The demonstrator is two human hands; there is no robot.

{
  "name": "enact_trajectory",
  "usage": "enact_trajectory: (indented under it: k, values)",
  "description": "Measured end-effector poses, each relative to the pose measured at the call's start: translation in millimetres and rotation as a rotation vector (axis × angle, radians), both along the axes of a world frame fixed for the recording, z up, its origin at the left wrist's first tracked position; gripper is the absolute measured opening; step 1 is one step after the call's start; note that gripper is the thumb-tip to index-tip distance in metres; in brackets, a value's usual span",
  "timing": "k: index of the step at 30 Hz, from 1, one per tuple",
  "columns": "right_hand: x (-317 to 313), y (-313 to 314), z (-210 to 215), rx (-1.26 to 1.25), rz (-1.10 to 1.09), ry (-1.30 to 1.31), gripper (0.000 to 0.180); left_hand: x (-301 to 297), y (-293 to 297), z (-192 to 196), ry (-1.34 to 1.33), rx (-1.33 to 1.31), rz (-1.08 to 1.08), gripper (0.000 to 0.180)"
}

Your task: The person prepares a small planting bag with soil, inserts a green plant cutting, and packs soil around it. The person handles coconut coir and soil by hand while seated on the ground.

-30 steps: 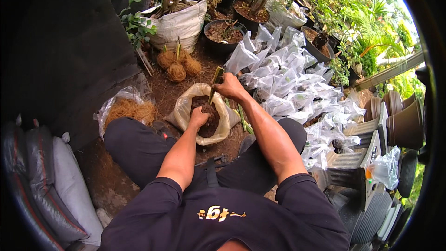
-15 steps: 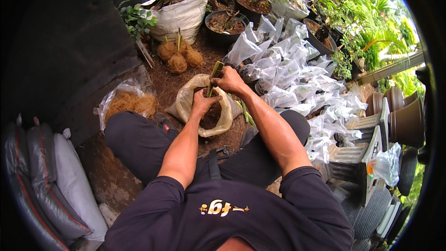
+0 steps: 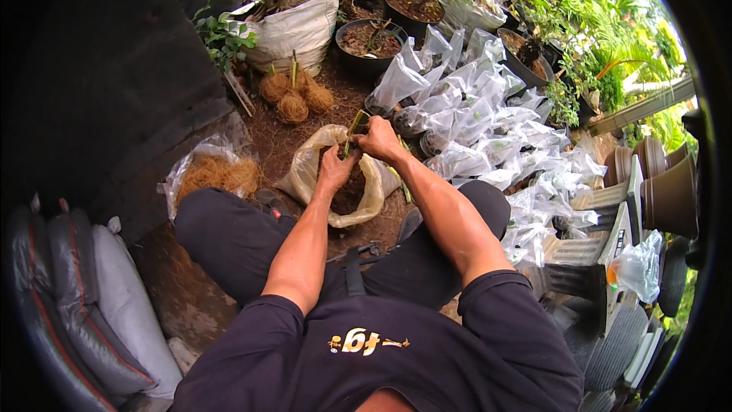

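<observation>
Over the pale open sack (image 3: 364, 215) in front of me, both hands are on a green plant stem cutting (image 3: 353, 126). My left hand (image 3: 335, 166) grips its lower part near the sack's mouth. My right hand (image 3: 379, 140) is closed around it just beside, knuckles up, and its fingertips are partly hidden. Dark soil (image 3: 351, 194) shows inside the sack below my hands. Beyond the sack, several balls of brown fibre (image 3: 292, 107) with green stems sticking up sit on the ground. Loose brown fibre (image 3: 219, 175) lies in a clear plastic bag (image 3: 168, 183) by my left knee.
Clear plastic bags (image 3: 473, 118) holding small plants crowd the ground to the right. Potted plants (image 3: 370, 61) and a large white sack (image 3: 293, 34) stand at the back. Filled sacks (image 3: 126, 297) lean at the left. Stacked brown pots (image 3: 671, 202) are at far right.
My right hand has come slightly down the stem, closer to my left hand. Less of the stem's face shows, and it looks turned. The sack stays in place.
</observation>
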State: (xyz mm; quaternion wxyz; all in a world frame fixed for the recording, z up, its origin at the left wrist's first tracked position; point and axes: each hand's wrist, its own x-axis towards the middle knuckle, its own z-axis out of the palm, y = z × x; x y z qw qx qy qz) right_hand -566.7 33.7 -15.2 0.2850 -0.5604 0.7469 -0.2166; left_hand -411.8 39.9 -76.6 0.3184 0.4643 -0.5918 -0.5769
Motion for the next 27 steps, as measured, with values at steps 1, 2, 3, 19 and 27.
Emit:
enact_trajectory:
  k: [1, 2, 3, 19, 27]
  values:
    - [-1.4, -0.6, 1.1, 0.011, -0.019, 0.004, 0.036, 1.2, 0.4, 1.4, -0.01, 0.045, -0.019, 0.032]
    - [-2.0, -1.1, 2.4, -0.006, -0.034, -0.007, 0.036, 2.0, 0.7, 2.3, -0.007, 0.05, -0.022, 0.033]
    - [-2.9, -1.7, 4.1, -0.016, -0.045, -0.016, 0.037, 2.1, 1.5, 2.6, -0.004, 0.055, -0.024, 0.033]
    - [-5.5, -3.6, 51.0, 0.0, 0.093, 0.116, 0.041, 14.1, 2.8, -27.7, -0.315, 0.023, 0.018, 0.034]
    - [-9.2, -4.7, 69.0, -0.125, 0.1, 0.156, 0.042, 29.0, 46.4, -51.7, -1.018, -0.335, -0.352, 0.059]
